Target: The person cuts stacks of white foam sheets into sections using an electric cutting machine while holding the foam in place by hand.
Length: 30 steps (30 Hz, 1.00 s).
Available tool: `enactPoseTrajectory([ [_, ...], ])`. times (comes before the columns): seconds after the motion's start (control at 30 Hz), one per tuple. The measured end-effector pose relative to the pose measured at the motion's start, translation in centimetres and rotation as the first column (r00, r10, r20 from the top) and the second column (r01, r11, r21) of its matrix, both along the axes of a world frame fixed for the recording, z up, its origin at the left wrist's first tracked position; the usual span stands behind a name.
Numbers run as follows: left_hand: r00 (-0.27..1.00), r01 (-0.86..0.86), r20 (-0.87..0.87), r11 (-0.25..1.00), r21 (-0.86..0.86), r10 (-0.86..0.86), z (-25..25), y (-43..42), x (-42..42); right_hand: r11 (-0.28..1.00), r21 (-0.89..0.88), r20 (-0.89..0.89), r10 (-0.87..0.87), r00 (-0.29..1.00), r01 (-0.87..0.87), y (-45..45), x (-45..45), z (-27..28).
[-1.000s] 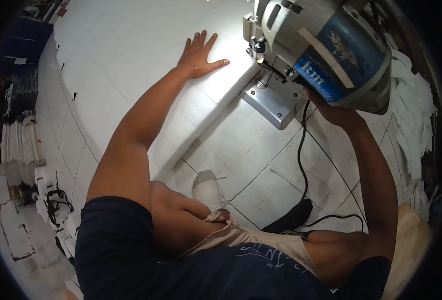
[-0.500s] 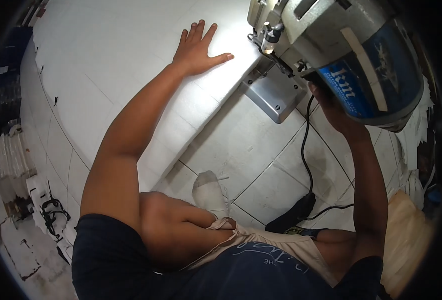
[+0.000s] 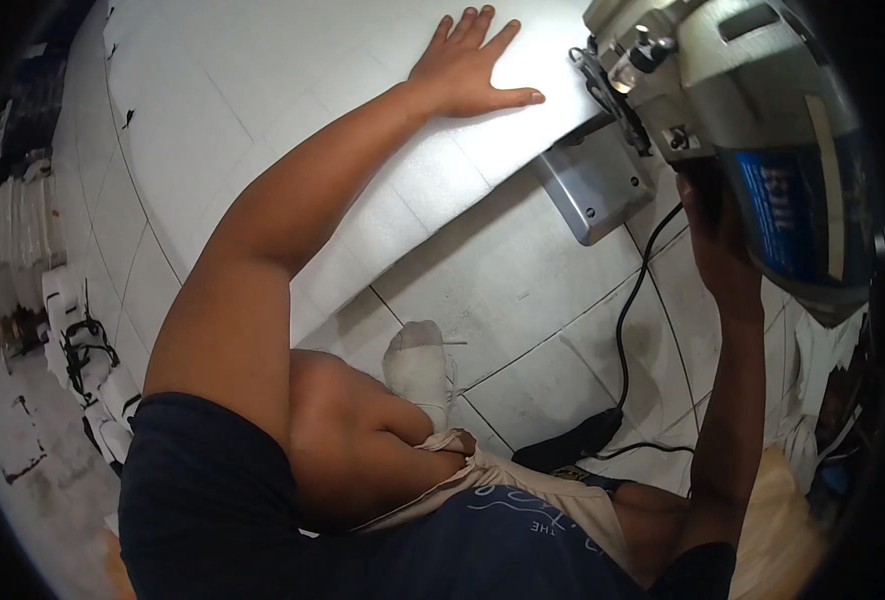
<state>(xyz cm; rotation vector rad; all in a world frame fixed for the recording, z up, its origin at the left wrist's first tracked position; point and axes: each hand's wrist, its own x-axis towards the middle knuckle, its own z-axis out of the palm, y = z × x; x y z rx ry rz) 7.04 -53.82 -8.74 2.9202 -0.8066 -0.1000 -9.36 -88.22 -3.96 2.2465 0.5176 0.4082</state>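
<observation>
L hand (image 3: 471,75) is laid open on white cloth stack (image 3: 293,85), fingers spread — cutting machine (image 3: 778,125) is seen at stack's edge, R hand (image 3: 720,245) partly hidden behind it, grip can't be told.

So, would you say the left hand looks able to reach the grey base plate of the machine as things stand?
Probably yes: the left hand lies open on the white sheeting beside the machine, and only the sheeting's edge seems to lie between it and the grey base plate.
</observation>
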Motion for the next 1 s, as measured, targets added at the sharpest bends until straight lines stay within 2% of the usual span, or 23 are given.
enactPoseTrajectory([
  [0.03,0.992,0.000,-0.127,1.000,-0.008,-0.001,1.0,-0.2,0.0,1.000,0.000,0.001,0.012,1.000,-0.012,0.1,-0.2,0.1],
  [0.07,0.993,-0.002,0.120,0.997,-0.071,0.010,-3.4,0.0,0.4,0.998,-0.042,0.038,0.042,0.998,-0.040,0.3,-0.4,0.2],
  [0.1,0.992,-0.009,0.122,0.997,-0.071,0.018,-3.4,0.1,0.6,0.994,-0.084,0.075,0.071,0.995,-0.065,0.5,-0.3,0.2],
  [0.13,0.993,-0.004,0.119,0.998,-0.065,0.012,-3.2,0.1,0.5,0.906,0.356,0.077,0.217,0.973,-0.230,2.4,0.7,2.8],
  [0.17,0.994,-0.001,0.113,0.998,-0.060,0.008,-3.1,0.1,0.3,0.904,0.356,0.074,0.224,0.972,-0.235,2.6,0.9,3.0],
  [0.23,0.993,-0.012,0.115,0.998,-0.067,0.019,-3.0,0.1,0.1,0.970,0.181,-0.039,0.171,0.984,-0.162,2.7,1.2,3.3],
  [0.33,0.994,-0.004,0.111,0.997,-0.076,0.012,-2.5,-0.1,0.0,0.975,0.073,-0.080,0.214,0.974,-0.209,2.3,1.6,3.2],
  [0.43,0.997,-0.008,0.072,0.996,-0.094,0.015,-2.4,-0.1,0.0,0.974,0.050,-0.006,0.223,0.975,-0.222,3.1,2.1,3.4],
  [0.47,0.997,-0.011,0.076,0.995,-0.096,0.019,-2.3,0.0,0.0,0.973,-0.018,-0.020,0.231,0.973,-0.232,3.0,2.0,3.2],
  [0.6,0.997,-0.001,0.081,0.999,-0.048,0.005,-2.5,-0.1,-0.2,0.974,-0.030,-0.002,0.225,0.974,-0.225,3.2,2.5,2.3],
  [0.67,0.997,-0.002,0.082,0.999,-0.042,0.006,-2.1,-0.2,0.0,0.983,0.181,0.006,-0.007,1.000,0.006,2.7,2.1,0.6],
  [0.7,0.998,0.000,0.070,0.999,-0.039,0.002,-2.1,-0.2,-0.1,0.984,0.178,0.015,-0.005,1.000,0.002,2.8,2.2,0.6],
  [0.77,0.997,-0.006,0.078,0.999,-0.047,0.010,-1.8,0.0,0.1,0.894,0.437,0.057,0.081,0.995,-0.098,3.2,2.7,1.2],
  [0.83,0.999,0.010,-0.043,0.992,-0.124,-0.015,-1.3,0.5,0.7,0.927,0.350,0.096,0.106,0.990,-0.133,3.7,2.9,2.5],
  [0.9,0.983,-0.081,-0.183,0.935,-0.346,0.017,-0.7,1.8,1.9,0.823,0.545,0.025,0.172,0.985,-0.157,3.5,3.2,2.0],
  [0.93,0.996,-0.095,-0.021,0.971,-0.220,0.092,-0.4,2.6,2.2,0.861,0.477,0.101,0.146,0.984,-0.176,3.2,3.3,1.6],
  [0.97,0.980,-0.125,0.145,0.988,-0.089,0.137,-0.2,3.1,2.4,0.864,0.468,0.104,0.156,0.982,-0.186,3.0,3.1,1.3],
  [1.0,0.971,-0.225,0.099,0.973,0.056,0.219,0.1,3.2,2.2,0.802,0.592,-0.013,0.109,0.994,-0.080,3.2,3.1,1.4],
])
